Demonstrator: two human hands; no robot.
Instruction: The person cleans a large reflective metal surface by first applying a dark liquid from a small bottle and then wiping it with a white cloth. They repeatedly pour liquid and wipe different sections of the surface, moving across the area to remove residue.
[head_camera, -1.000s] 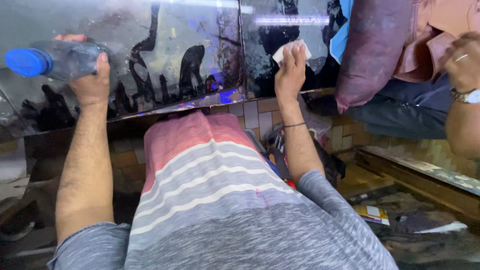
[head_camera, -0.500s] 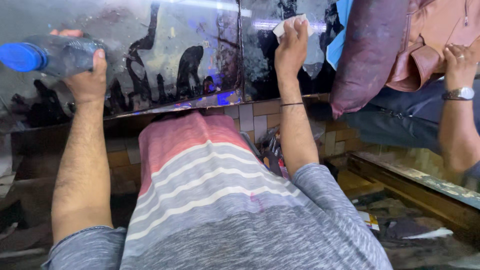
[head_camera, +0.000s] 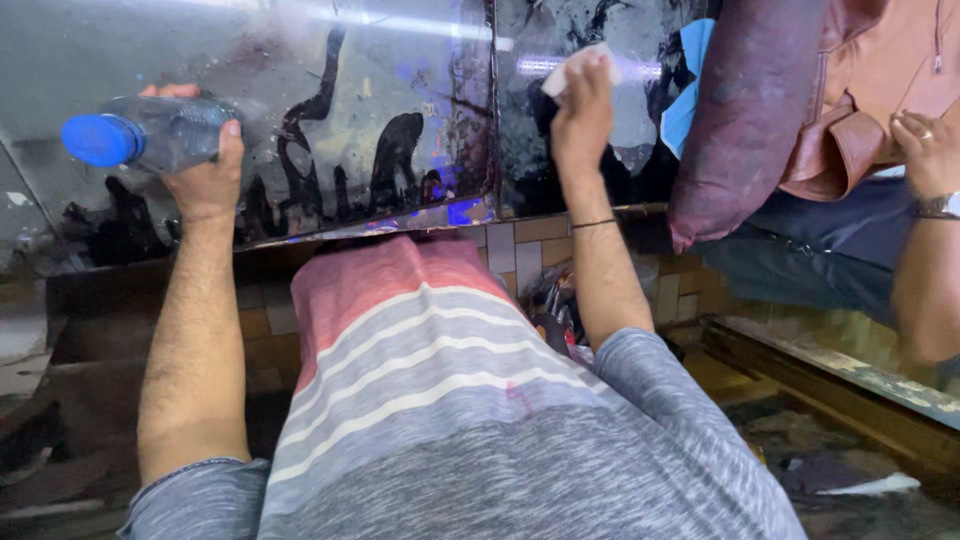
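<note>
The right hand (head_camera: 582, 118) pressed a white cloth (head_camera: 572, 72) flat on the dark glass panel (head_camera: 400, 110), its fingers closed over it. The cloth sat at twelve o'clock from the wrist. The left hand (head_camera: 205, 170) gripped a plastic bottle (head_camera: 150, 135), with its blue cap pointing to nine o'clock.

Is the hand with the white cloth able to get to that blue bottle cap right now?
Probably not easily. The right hand is pressing the white cloth on the glass panel, far from the blue cap. The left hand grips the bottle. Nothing blocks the way across the glass; it is just a long reach.
</note>
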